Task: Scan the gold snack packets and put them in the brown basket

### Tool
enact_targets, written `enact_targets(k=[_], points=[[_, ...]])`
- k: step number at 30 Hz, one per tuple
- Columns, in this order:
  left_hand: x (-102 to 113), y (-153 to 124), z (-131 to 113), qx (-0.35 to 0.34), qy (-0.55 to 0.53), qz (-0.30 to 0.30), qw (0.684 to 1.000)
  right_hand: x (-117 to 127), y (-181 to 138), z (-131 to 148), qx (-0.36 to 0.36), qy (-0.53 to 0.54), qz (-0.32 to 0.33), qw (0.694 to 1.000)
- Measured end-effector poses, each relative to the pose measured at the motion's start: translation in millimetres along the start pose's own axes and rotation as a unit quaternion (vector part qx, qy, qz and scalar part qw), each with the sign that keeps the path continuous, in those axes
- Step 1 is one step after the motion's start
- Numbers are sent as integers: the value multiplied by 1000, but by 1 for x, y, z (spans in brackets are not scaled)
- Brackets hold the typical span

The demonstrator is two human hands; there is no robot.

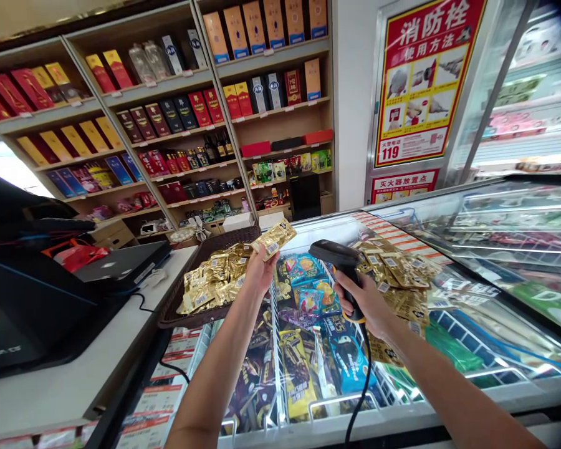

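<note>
My left hand (260, 269) grips a gold foil packet (275, 239) by its lower edge, with a barcode label facing up. In my right hand (365, 300) is a black barcode scanner (337, 254), its head pointing left toward the packet and a gap between them. The scanner's cable (365, 380) hangs down toward me. A brown woven basket (168, 312) full of similar gold packets stands left of my left hand. More gold packets (397, 265) lie in a pile on the freezer glass, right of and behind my right hand.
Beneath both hands is a glass-topped chest freezer (303, 405) with wire baskets of bagged frozen goods. A counter (42, 399) with a black checkout machine (23, 293) stands at left. Shelves of boxed bottles (177, 115) line the back wall, beside a red fire-hydrant poster (425, 81).
</note>
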State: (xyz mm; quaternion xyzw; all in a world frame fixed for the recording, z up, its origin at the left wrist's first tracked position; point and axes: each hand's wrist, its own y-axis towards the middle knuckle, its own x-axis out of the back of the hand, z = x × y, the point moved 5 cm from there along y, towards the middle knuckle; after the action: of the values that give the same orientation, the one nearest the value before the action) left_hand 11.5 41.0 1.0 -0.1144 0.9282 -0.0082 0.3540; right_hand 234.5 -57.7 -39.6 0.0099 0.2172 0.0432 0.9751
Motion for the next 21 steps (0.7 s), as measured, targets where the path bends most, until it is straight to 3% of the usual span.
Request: enact_targets(k=[9, 21], points=[[-3, -5, 15, 25, -2, 27, 999, -3, -2, -3, -4, -51, 19, 998], [-3, -5, 17, 26, -15, 24, 999, -7, -3, -1, 12, -75, 39, 996]])
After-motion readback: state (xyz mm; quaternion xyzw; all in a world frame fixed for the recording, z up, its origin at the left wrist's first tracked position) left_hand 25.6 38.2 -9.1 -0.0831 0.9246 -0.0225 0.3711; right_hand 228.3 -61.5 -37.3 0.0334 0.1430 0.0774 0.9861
